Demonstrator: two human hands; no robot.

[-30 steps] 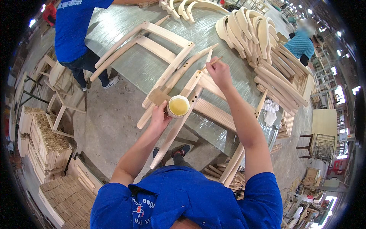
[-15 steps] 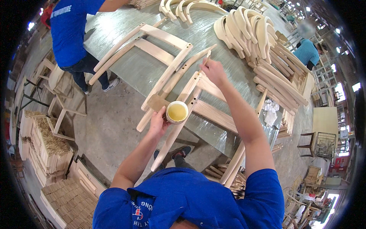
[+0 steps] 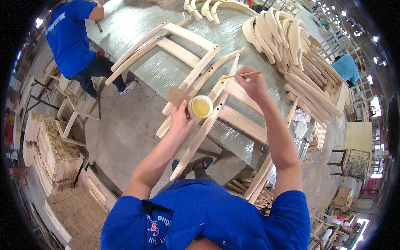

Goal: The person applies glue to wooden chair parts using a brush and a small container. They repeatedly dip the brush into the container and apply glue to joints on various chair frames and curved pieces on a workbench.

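Note:
My left hand [image 3: 180, 119] grips a round cup [image 3: 202, 107] of yellow liquid that looks like glue. A flat brown piece [image 3: 176, 96] sticks out beside the cup at the same hand; how it is held is hidden. In my right hand [image 3: 253, 84] a thin wooden stick [image 3: 230, 76] is pinched, pointing left. Its tip is over the upper end of a pale wooden chair frame [image 3: 194, 145], near dark holes in the leg; whether it touches is too small to tell. The frame lies on the table, its leg reaching past the near edge.
A second chair frame [image 3: 183, 58] lies to the left on the plastic-covered table [image 3: 139, 71]. Curved wooden parts [image 3: 275, 35] and straight pieces [image 3: 308, 100] are piled at right, near a white cloth [image 3: 300, 123]. A person in blue [image 3: 68, 39] stands at far left.
My right hand has moved slightly right and down, and the stick has swung from pointing up to lying nearly level, tip leftward. The cup shifted a little right and up in the picture.

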